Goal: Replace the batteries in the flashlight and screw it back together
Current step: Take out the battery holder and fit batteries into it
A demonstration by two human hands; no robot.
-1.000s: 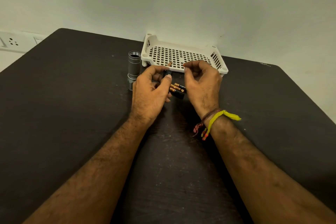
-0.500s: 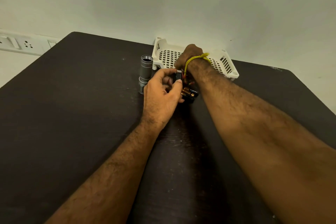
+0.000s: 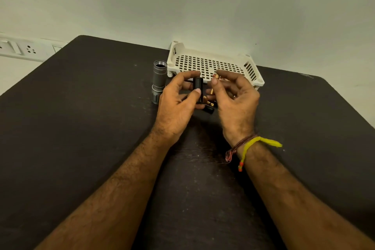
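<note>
A grey flashlight body (image 3: pixel 158 80) stands upright on the dark table with its open threaded end up, just left of my hands. My left hand (image 3: pixel 176 105) pinches a black battery holder (image 3: pixel 198 87) upright between thumb and fingers. My right hand (image 3: pixel 235 99) holds a copper-topped battery (image 3: pixel 213 83) beside the holder, a small gap apart. A few more batteries (image 3: pixel 209 104) and a black part lie on the table under my hands, partly hidden.
A white perforated plastic tray (image 3: pixel 253 75) sits at the table's far edge against the wall, just behind my hands. A wall socket strip (image 3: pixel 18 47) is at the far left. The dark table (image 3: pixel 81 128) spreads wide to both sides.
My right hand has come back from the tray with a battery in its fingers. The left hand has kept the black holder, raised a little and turned upright.
</note>
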